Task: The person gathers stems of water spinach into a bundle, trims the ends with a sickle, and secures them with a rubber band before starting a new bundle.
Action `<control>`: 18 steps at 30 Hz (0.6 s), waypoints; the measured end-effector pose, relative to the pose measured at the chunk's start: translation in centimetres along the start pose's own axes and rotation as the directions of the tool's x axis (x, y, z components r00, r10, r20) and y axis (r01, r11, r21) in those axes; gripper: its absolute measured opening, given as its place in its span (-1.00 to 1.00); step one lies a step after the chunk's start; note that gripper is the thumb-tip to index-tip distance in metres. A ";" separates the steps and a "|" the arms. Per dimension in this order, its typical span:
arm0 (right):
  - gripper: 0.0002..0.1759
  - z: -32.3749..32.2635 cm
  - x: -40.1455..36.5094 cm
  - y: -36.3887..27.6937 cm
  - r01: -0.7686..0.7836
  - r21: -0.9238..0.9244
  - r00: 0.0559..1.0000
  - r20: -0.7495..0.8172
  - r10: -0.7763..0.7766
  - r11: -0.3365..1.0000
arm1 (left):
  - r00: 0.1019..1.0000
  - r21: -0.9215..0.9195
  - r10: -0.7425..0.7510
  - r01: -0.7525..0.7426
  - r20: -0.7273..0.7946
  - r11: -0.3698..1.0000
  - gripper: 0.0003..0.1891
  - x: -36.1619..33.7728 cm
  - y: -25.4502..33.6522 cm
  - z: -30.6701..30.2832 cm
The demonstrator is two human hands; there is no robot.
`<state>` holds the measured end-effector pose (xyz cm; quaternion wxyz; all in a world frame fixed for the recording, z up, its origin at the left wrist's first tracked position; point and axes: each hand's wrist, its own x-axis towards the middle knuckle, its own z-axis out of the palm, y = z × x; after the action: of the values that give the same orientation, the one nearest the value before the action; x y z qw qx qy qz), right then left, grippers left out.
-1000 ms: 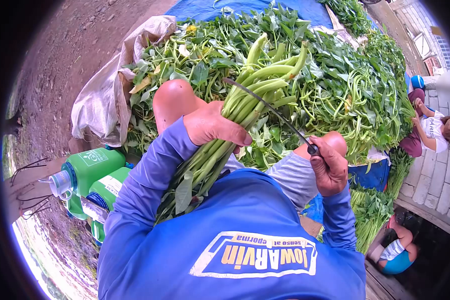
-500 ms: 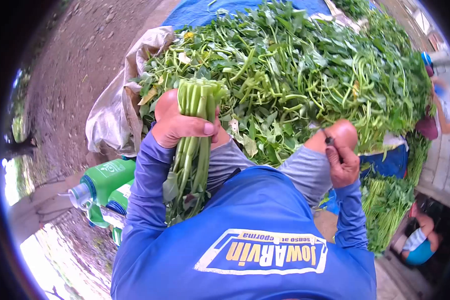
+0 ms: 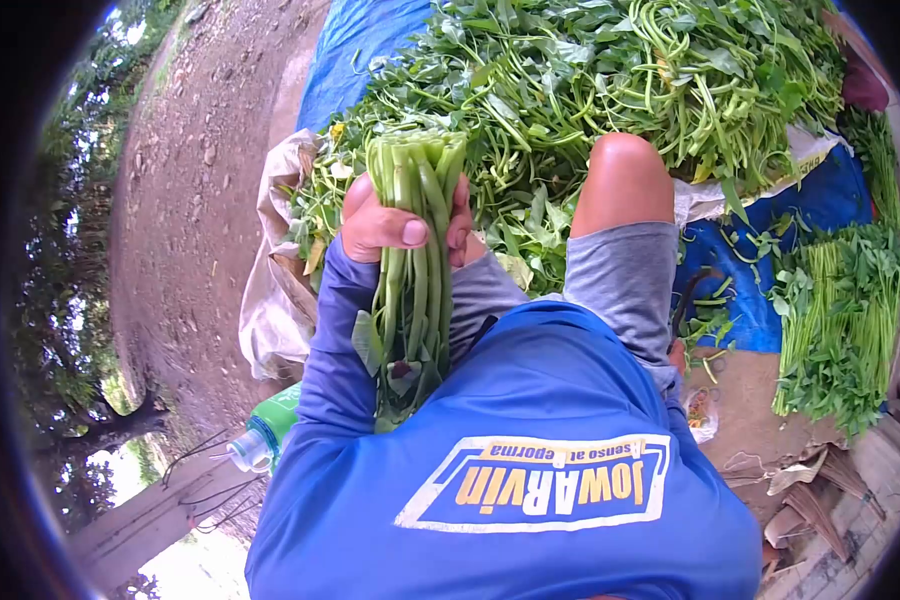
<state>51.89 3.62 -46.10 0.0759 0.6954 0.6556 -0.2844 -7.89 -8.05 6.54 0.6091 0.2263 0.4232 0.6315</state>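
Note:
My left hand (image 3: 395, 226) is wrapped round an upright bundle of green stems (image 3: 416, 185). Its cut ends are level at the top, and its leaves hang down against my sleeve. Only a sliver of my right hand (image 3: 678, 356) shows beside the grey shorts, low on the right; its fingers are hidden. Just above it is a dark curved thing (image 3: 686, 298), perhaps a blade. Beyond my knees lies a large heap of leafy green stems (image 3: 570, 90).
A blue sheet (image 3: 750, 270) lies right of my raised knee, with a stack of aligned leafy stems (image 3: 835, 330) beside it. Left are a pale sack (image 3: 275, 310) and a green bottle (image 3: 275, 420). Dry brown husks (image 3: 815, 500) lie at the lower right.
The view has shifted to the right. My right hand has dropped from beside the knee to behind the shorts. My left hand still grips the bundle.

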 end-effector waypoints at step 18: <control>-0.43 -31.1 -17.5 -57.3 -0.058 0.993 0.488 -0.059 -0.871 -0.100 | 0.993 0.819 -0.121 0.061 0.010 0.571 -0.16 4.5 0.3 3.0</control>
<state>6.73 10.73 3.62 -0.2760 0.1075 0.4091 -0.8630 -6.37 -2.95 7.41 0.4816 0.4797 0.6573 0.3256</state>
